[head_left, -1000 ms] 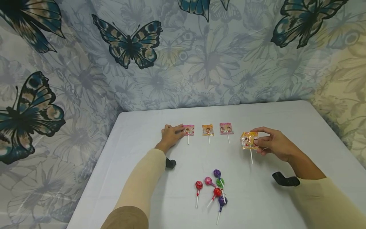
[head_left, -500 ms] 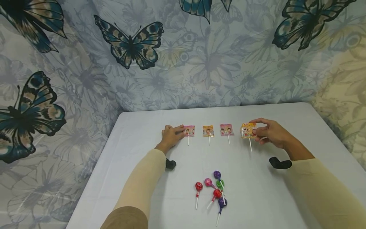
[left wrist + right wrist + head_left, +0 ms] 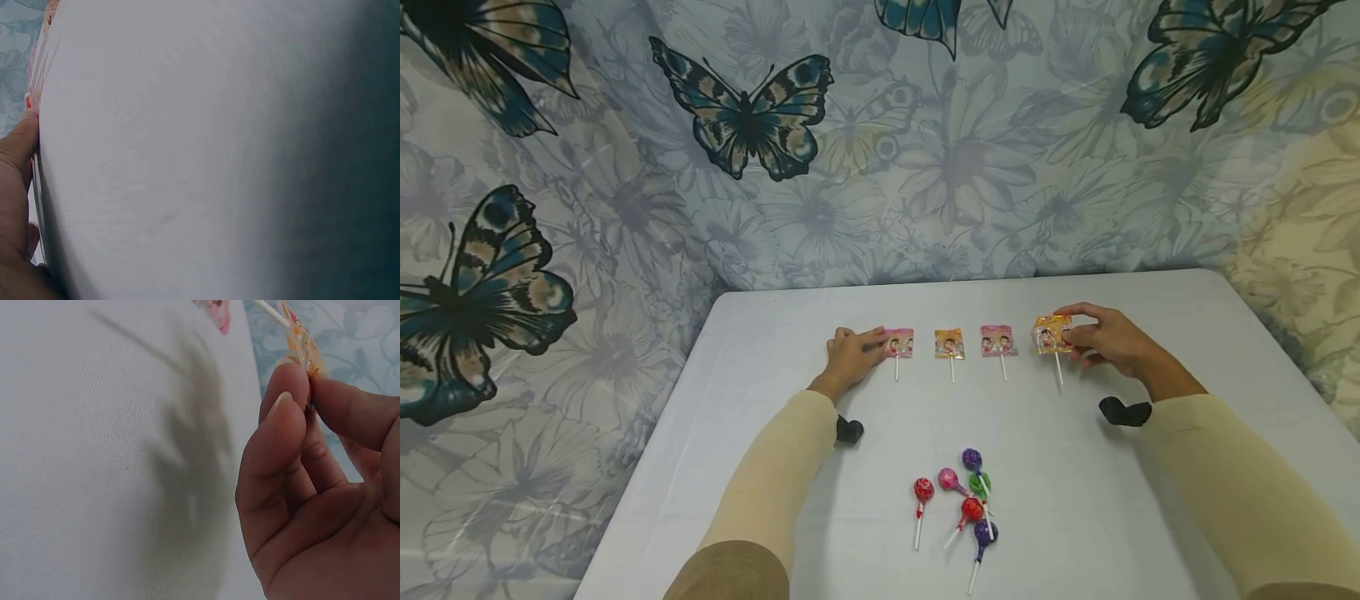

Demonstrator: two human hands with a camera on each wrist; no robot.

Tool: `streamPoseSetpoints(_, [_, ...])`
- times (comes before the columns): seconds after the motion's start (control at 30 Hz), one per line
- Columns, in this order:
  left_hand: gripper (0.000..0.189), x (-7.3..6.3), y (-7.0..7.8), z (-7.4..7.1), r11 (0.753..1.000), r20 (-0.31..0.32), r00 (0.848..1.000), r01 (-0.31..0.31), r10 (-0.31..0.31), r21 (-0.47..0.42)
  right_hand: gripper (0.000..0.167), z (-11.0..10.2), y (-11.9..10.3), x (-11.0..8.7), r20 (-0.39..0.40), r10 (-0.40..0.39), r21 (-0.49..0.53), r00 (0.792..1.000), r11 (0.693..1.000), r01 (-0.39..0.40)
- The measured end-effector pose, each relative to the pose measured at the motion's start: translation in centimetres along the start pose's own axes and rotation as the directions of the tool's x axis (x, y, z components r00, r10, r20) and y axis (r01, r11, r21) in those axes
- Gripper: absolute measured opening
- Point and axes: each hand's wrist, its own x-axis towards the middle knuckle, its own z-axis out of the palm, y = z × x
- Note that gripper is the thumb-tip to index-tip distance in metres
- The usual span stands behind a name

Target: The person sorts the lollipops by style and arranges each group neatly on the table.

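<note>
At the left end of a row of flat lollipops, my left hand (image 3: 852, 358) holds the left edge of a pink-wrapped lollipop (image 3: 900, 343), which lies on the table. The left wrist view catches only its thumb (image 3: 22, 137) against the wrapper. An orange-wrapped lollipop (image 3: 1049, 335) is pinched between thumb and fingertips of my right hand (image 3: 1108, 342), just above the tabletop, its white stick pointing down toward me. Between the hands lie another orange-wrapped lollipop (image 3: 949, 343) and another pink-wrapped lollipop (image 3: 997, 340), sticks toward me.
Several round lollipops lie in a loose group nearer to me, among them a red one (image 3: 923, 490), a green one (image 3: 979, 483) and a purple one (image 3: 983, 533). A white cloth covers the table (image 3: 1075, 517). Behind it hangs a butterfly-patterned curtain (image 3: 955, 167).
My right hand has carried the orange-wrapped lollipop away from me, up level with the row's right end. My left hand has stayed at the pink-wrapped lollipop.
</note>
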Motion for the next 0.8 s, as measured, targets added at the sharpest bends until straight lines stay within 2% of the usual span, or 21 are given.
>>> streamPoseSetpoints(0.33, [0.041,0.0,-0.1,0.1,1.000,0.005,1.000,0.026,-0.026,0.010,0.056,0.2,0.7,1.6,-0.045,0.059,-0.077,0.997,0.995,-0.062])
streamPoseSetpoints(0.8, [0.040,0.0,-0.1,0.1,1.000,-0.006,1.000,-0.006,0.006,0.020,0.052,0.4,1.4,2.6,-0.043,0.064,-0.177,0.997,0.982,-0.071])
